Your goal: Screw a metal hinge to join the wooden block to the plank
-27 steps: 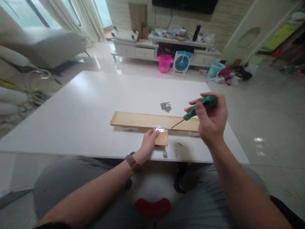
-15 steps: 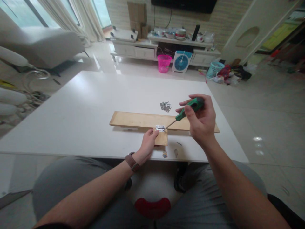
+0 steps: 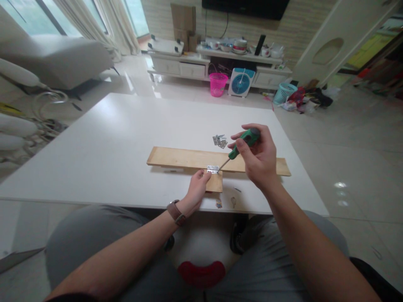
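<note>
My right hand (image 3: pixel 260 157) is closed round the green handle of a screwdriver (image 3: pixel 244 142), whose shaft slants down to the left. Its tip meets the right side of a silver hinge (image 3: pixel 213 169). That hinge lies across the joint between a long wooden board (image 3: pixel 185 158) and a small wooden piece (image 3: pixel 215 183). With thumb and fingers, my left hand (image 3: pixel 198 186) grips the left edge of the small piece, the thumb by the hinge's lower left corner. Whether a screw sits under the tip is too small to tell.
Beyond the board, several loose hinges and screws (image 3: pixel 220 141) lie on the white table (image 3: pixel 94 147). A small metal pin or screw (image 3: pixel 237 189), a key-like piece (image 3: pixel 233 202) and a small coloured figure (image 3: pixel 218 203) rest close to the near edge.
My right hand and the screwdriver handle have shifted a little left, so the shaft stands steeper. The tip stays at the hinge, and my left hand keeps its grip.
</note>
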Tool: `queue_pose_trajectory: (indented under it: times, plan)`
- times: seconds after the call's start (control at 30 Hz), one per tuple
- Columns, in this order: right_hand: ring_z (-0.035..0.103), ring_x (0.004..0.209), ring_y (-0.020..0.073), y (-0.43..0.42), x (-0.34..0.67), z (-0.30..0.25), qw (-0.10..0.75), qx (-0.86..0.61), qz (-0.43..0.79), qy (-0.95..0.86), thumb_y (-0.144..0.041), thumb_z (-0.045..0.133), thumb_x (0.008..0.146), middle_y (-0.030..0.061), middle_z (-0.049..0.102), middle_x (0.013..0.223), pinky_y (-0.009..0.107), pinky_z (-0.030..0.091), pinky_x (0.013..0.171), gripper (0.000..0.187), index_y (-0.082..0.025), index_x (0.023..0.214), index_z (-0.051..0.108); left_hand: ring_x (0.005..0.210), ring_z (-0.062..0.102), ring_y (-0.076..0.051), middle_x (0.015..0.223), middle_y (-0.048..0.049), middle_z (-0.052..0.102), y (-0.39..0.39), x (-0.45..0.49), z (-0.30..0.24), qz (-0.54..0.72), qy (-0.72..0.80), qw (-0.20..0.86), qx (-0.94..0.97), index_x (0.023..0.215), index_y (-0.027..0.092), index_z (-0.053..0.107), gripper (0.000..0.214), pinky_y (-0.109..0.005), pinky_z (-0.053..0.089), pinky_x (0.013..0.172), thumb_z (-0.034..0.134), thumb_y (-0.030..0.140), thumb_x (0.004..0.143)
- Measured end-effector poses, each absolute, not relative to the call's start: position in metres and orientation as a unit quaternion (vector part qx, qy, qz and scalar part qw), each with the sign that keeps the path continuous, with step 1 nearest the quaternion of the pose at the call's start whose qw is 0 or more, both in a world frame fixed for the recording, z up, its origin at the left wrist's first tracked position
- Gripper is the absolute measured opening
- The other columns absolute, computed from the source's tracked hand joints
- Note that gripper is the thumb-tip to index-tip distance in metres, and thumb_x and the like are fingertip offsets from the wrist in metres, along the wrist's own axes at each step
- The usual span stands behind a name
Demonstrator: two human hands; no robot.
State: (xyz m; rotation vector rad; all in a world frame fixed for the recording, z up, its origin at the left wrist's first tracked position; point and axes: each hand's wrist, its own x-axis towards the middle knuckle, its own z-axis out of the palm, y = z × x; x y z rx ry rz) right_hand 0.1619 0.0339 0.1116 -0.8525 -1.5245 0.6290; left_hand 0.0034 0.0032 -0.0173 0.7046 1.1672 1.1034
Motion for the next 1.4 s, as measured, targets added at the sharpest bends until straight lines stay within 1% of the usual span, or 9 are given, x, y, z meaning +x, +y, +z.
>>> queue_pose_trajectory:
  times: [0.1, 0.27, 0.5, 0.67, 0.93, 1.03, 1.13, 1.3, 1.4]
  plan:
    - [0.076, 0.08, 0.0144, 0.038, 0.16, 0.111, 0.594, -0.36, 0.266, -0.668, -0.039, 0.073, 0.096, -0.0016, 0.073, 0.1, 0.028, 0.065, 0.067, 0.033, -0.031, 0.123, 0.056, 0.081, 0.065, -0.021, 0.093, -0.0093, 0.073, 0.003, 0.003, -0.019, 0.49, 0.508, 0.633, 0.317, 0.09, 0.014, 0.069, 0.035, -0.029, 0.049, 0.069, 0.076, 0.045, 0.075]
    - [0.074, 0.079, 0.0152, 0.044, 0.154, 0.109, 0.595, -0.339, 0.241, -0.688, -0.038, 0.073, 0.095, -0.0009, 0.073, 0.105, 0.03, 0.064, 0.064, 0.047, -0.037, 0.134, 0.047, 0.083, 0.064, -0.02, 0.095, -0.0091, 0.074, 0.004, 0.003, -0.02, 0.489, 0.51, 0.632, 0.319, 0.091, 0.014, 0.069, 0.037, -0.029, 0.048, 0.073, 0.077, 0.046, 0.074]
    - [0.075, 0.092, 0.0182, 0.043, 0.149, 0.107, 0.579, -0.337, 0.203, -0.714, -0.037, 0.072, 0.096, -0.0005, 0.071, 0.115, 0.032, 0.065, 0.07, 0.039, -0.036, 0.128, 0.05, 0.083, 0.064, -0.02, 0.092, -0.0077, 0.073, 0.005, 0.003, -0.02, 0.485, 0.518, 0.624, 0.328, 0.089, 0.015, 0.069, 0.035, -0.03, 0.047, 0.075, 0.075, 0.046, 0.074]
    - [0.075, 0.09, 0.0172, 0.044, 0.148, 0.104, 0.594, -0.332, 0.198, -0.706, -0.038, 0.072, 0.095, 0.0003, 0.072, 0.113, 0.03, 0.063, 0.068, 0.04, -0.034, 0.127, 0.048, 0.084, 0.065, -0.022, 0.094, -0.0091, 0.074, 0.006, 0.003, -0.02, 0.489, 0.516, 0.627, 0.319, 0.091, 0.015, 0.071, 0.038, -0.031, 0.047, 0.076, 0.077, 0.048, 0.073]
    - [0.074, 0.088, 0.0179, 0.044, 0.148, 0.106, 0.58, -0.345, 0.187, -0.714, -0.041, 0.072, 0.095, 0.0023, 0.074, 0.116, 0.034, 0.064, 0.071, 0.039, -0.032, 0.124, 0.049, 0.082, 0.065, -0.02, 0.09, -0.0069, 0.074, 0.003, 0.004, -0.022, 0.508, 0.505, 0.618, 0.323, 0.089, 0.015, 0.071, 0.034, -0.029, 0.048, 0.076, 0.077, 0.046, 0.076]
    - [0.073, 0.084, 0.0169, 0.044, 0.149, 0.108, 0.58, -0.347, 0.181, -0.714, -0.041, 0.072, 0.095, 0.0027, 0.073, 0.118, 0.034, 0.064, 0.071, 0.038, -0.032, 0.124, 0.049, 0.084, 0.065, -0.02, 0.093, -0.0073, 0.074, 0.003, 0.005, -0.023, 0.514, 0.498, 0.623, 0.316, 0.091, 0.015, 0.07, 0.037, -0.029, 0.049, 0.078, 0.078, 0.047, 0.076]
    - [0.073, 0.087, 0.0174, 0.045, 0.15, 0.108, 0.578, -0.348, 0.173, -0.718, -0.04, 0.072, 0.094, 0.0033, 0.073, 0.12, 0.033, 0.064, 0.071, 0.038, -0.032, 0.125, 0.051, 0.084, 0.065, -0.02, 0.094, -0.0075, 0.074, 0.003, 0.005, -0.023, 0.514, 0.49, 0.635, 0.305, 0.094, 0.015, 0.07, 0.041, -0.03, 0.05, 0.079, 0.08, 0.05, 0.074]
    - [0.071, 0.084, 0.0159, 0.043, 0.152, 0.109, 0.556, -0.345, 0.171, -0.737, -0.037, 0.062, 0.1, 0.0067, 0.068, 0.133, 0.034, 0.065, 0.072, 0.036, -0.031, 0.133, 0.052, 0.084, 0.064, -0.019, 0.094, -0.007, 0.073, 0.003, 0.005, -0.023, 0.516, 0.488, 0.636, 0.302, 0.091, 0.015, 0.069, 0.043, -0.03, 0.049, 0.078, 0.081, 0.052, 0.072]
    - [0.07, 0.083, 0.0166, 0.042, 0.153, 0.11, 0.553, -0.344, 0.171, -0.739, -0.034, 0.058, 0.1, 0.0064, 0.067, 0.135, 0.036, 0.066, 0.074, 0.037, -0.033, 0.137, 0.053, 0.083, 0.065, -0.02, 0.094, -0.0067, 0.073, 0.002, 0.005, -0.023, 0.514, 0.487, 0.641, 0.296, 0.091, 0.016, 0.068, 0.044, -0.03, 0.05, 0.077, 0.083, 0.051, 0.071]
